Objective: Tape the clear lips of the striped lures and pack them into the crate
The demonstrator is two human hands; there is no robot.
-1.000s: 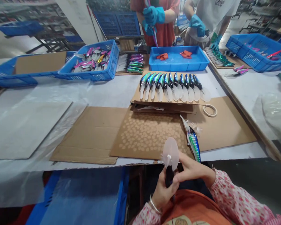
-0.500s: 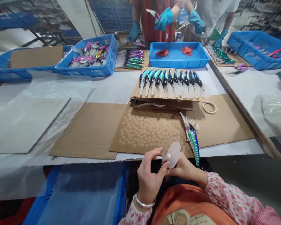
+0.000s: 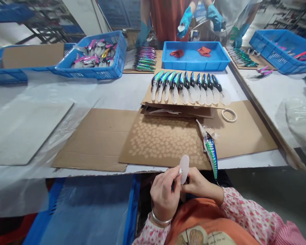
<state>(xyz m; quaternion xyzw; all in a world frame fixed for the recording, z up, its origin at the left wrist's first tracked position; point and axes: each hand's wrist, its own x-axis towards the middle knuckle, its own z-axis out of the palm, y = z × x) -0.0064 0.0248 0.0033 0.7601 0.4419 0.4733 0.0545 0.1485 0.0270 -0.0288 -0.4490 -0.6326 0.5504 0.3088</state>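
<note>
Close to my body, at the table's front edge, my right hand (image 3: 200, 183) is closed around a fishing lure, whose pale oval lip (image 3: 184, 168) sticks up. Its body is hidden by my fingers. My left hand (image 3: 165, 192) pinches at the face of that lip, where a small whitish bit (image 3: 180, 171) shows at the fingertips; what it is I cannot make out. Just right of my hands, a blue-green striped lure (image 3: 211, 153) lies with its tail over the edge. Further back, a row of blue-green lures (image 3: 186, 81) with pale lips rests on stacked cardboard.
A dotted cardboard sheet (image 3: 163, 139) lies before me. A roll of tape (image 3: 229, 115) sits to its right. Blue trays (image 3: 195, 66) and a blue crate of lures (image 3: 91, 72) stand at the back. Across the table, two people in blue gloves (image 3: 186, 21) work. A blue crate (image 3: 132, 211) is below left.
My left fingers have closed in on the lip, and the lip has turned more edge-on and shifted slightly left. Across the table, a co-worker's gloved hand has turned the lure it holds.
</note>
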